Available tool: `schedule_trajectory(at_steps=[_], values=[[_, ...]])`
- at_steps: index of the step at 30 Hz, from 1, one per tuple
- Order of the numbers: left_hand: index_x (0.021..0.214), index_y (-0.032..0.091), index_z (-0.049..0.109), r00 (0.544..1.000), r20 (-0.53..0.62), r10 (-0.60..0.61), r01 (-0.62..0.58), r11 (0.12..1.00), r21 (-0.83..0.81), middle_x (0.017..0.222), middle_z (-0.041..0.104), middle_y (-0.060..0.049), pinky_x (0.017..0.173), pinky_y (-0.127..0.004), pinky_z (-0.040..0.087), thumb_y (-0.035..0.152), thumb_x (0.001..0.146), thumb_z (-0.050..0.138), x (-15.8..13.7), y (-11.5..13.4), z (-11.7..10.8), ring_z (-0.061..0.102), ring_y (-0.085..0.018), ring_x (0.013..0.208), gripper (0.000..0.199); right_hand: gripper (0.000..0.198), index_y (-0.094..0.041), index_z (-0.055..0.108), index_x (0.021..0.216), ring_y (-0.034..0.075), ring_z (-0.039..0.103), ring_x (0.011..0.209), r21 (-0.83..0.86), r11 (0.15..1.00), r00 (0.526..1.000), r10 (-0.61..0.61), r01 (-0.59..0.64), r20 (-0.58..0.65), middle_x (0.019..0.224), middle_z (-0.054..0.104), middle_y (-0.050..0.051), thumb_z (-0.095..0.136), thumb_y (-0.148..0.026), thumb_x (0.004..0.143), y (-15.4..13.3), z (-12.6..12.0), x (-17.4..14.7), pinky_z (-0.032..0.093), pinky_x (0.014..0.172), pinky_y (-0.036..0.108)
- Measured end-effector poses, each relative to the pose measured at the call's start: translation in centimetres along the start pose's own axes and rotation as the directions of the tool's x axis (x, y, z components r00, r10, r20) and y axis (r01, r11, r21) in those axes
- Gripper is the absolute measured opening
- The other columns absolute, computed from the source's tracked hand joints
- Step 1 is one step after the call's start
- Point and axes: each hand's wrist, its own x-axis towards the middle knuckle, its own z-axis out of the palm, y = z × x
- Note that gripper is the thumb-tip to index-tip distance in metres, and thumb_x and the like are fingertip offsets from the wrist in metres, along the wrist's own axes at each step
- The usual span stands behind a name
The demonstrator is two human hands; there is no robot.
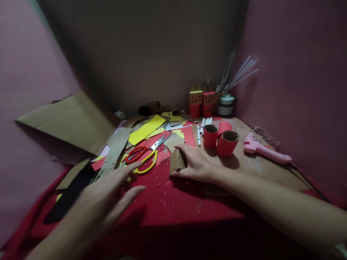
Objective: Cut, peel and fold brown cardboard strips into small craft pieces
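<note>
Surface: red sheet [173, 206] over a desk in a pink-walled corner, littered with paper scraps.
Right hand [199, 164]: laid flat, fingers spread, thumb and forefinger against a small cardboard piece [176, 161]; touching it, not clasping it.
Left hand [101, 200]: open, fingers stretched, holding nothing, hovering just short of the scissors [145, 155].
Nearby: red rolls [221, 139] just behind the right hand; glue gun [264, 151] off to the right; cardboard sheet [70, 121] on the left.
Advice: probably best to pin the cardboard piece firmly while the free hand takes the scissors by the handles.

scissors [145, 153] left of cardboard piece [176, 161], tubes [221, 139] right, glue gun [264, 150] farther right
</note>
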Motion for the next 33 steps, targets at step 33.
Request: schedule_trajectory(at_steps=[33], values=[[0.126,0.024,0.04,0.937,0.341,0.079,0.128,0.829,-0.544,0.111,0.057,-0.006,0.073,-0.033,0.047,0.042,0.074,0.069,9.6,0.9,7.9,0.058,-0.022,0.092,0.063,0.074,-0.02,0.047,0.133,0.028,0.046,0.099,-0.128,0.984,0.939,0.156,-0.122,0.306,0.105,0.049,0.009,0.074,-0.039,0.066,0.1,-2.7,0.9,0.042,0.085,0.045]])
